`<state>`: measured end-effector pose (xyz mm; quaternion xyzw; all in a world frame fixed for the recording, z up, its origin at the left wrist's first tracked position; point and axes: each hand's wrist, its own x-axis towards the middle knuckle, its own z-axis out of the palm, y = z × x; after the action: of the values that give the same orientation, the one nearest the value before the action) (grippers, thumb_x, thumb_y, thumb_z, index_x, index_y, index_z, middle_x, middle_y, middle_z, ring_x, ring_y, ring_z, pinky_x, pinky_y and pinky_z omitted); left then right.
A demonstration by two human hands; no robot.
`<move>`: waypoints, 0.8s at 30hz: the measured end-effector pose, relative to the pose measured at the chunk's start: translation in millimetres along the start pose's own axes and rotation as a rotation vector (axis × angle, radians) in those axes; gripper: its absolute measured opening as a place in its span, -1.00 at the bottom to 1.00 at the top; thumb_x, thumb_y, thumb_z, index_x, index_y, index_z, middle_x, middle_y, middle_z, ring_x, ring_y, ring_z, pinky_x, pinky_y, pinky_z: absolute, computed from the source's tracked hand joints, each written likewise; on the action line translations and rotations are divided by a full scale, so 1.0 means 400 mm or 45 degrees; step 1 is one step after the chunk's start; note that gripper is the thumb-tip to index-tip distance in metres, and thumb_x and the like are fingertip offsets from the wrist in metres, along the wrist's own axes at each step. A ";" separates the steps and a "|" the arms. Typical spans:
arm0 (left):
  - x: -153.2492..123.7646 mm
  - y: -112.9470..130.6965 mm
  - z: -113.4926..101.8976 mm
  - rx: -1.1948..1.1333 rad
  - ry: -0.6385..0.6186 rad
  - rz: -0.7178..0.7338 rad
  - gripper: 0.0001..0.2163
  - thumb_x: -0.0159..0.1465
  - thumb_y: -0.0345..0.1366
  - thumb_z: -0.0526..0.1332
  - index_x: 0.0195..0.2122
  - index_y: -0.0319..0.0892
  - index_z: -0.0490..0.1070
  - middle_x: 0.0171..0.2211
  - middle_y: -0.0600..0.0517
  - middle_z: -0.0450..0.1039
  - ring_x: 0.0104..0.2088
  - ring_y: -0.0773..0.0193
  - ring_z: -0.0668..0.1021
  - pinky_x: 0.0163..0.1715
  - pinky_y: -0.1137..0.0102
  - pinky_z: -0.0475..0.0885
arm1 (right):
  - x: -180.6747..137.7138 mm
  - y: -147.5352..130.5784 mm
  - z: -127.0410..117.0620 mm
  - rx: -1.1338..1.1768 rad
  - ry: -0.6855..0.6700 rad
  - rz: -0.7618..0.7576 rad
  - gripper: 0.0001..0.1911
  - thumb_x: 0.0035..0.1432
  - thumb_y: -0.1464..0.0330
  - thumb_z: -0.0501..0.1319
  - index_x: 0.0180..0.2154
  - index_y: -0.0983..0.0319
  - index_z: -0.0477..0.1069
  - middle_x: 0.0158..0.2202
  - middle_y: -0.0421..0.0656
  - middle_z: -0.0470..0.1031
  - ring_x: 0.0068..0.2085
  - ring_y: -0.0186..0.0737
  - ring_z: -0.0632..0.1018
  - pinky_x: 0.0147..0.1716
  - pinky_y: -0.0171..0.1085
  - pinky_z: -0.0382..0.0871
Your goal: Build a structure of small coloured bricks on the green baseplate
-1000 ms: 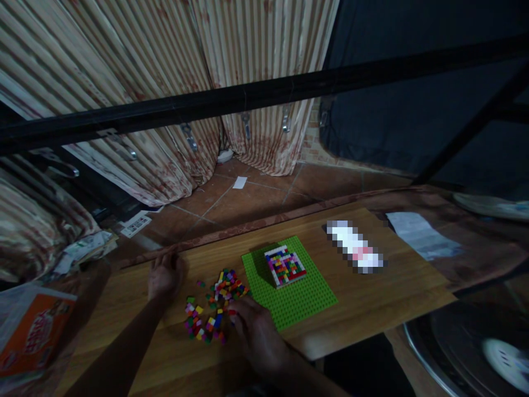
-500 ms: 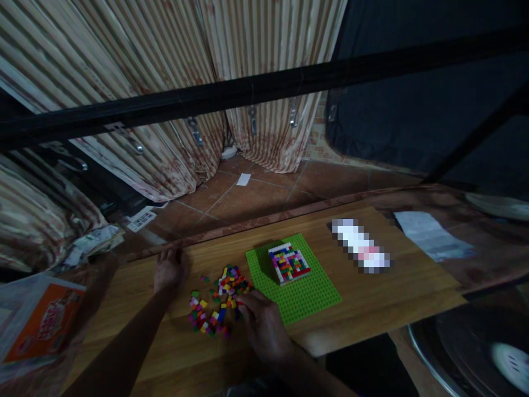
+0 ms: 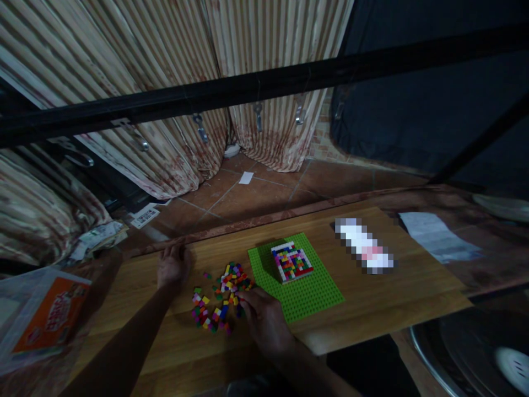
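A heap of small coloured bricks [image 3: 219, 298] lies on the wooden board [image 3: 372, 298]. My right hand [image 3: 262, 320] rests at the heap's right edge with its fingertips curled down among the bricks; whether they pinch one is hidden. My left hand [image 3: 171, 267] lies flat on the board to the left of the heap, fingers stretched out, holding nothing. To the right of the heap sits a green studded baseplate [image 3: 308, 292] carrying a small square block of mixed-colour bricks with a white border [image 3: 291, 262].
A white blurred-out object [image 3: 363, 245] lies on the board right of the baseplate, a sheet of paper [image 3: 438, 237] further right. An orange box [image 3: 45, 317] sits at the left. A black bar [image 3: 264, 91] crosses the view; striped curtains [image 3: 173, 71] hang over the tiled floor behind.
My right hand has crept up along the heap's right side toward the baseplate. The left hand stayed flat. The view has shifted slightly.
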<state>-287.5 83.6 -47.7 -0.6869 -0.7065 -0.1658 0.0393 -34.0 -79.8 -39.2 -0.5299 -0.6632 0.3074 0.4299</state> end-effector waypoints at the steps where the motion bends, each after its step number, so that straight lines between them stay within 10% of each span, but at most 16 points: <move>1: 0.000 0.001 -0.001 0.003 0.000 0.002 -0.59 0.29 -0.15 -0.05 0.06 -0.21 0.35 0.04 -0.16 0.38 0.11 0.00 0.35 0.16 0.14 0.24 | 0.002 0.000 -0.001 -0.029 -0.005 -0.016 -0.68 0.30 0.47 0.03 -0.04 0.17 0.48 -0.28 -0.12 0.52 -0.30 -0.23 0.53 -0.30 -0.31 0.43; 24: 0.002 -0.002 0.005 -0.011 0.000 -0.018 -0.58 0.29 -0.17 -0.03 0.09 -0.22 0.34 0.04 -0.16 0.39 0.11 0.03 0.36 0.16 0.15 0.23 | 0.016 0.014 -0.005 -0.233 0.013 -0.057 -0.67 0.29 0.51 0.01 -0.06 0.21 0.48 -0.20 -0.06 0.52 -0.16 -0.14 0.53 -0.14 -0.22 0.47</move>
<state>-287.9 84.8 -49.5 -0.6820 -0.7107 -0.1692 0.0350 -30.2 -72.4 -41.5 -0.5535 -0.6980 0.2333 0.3898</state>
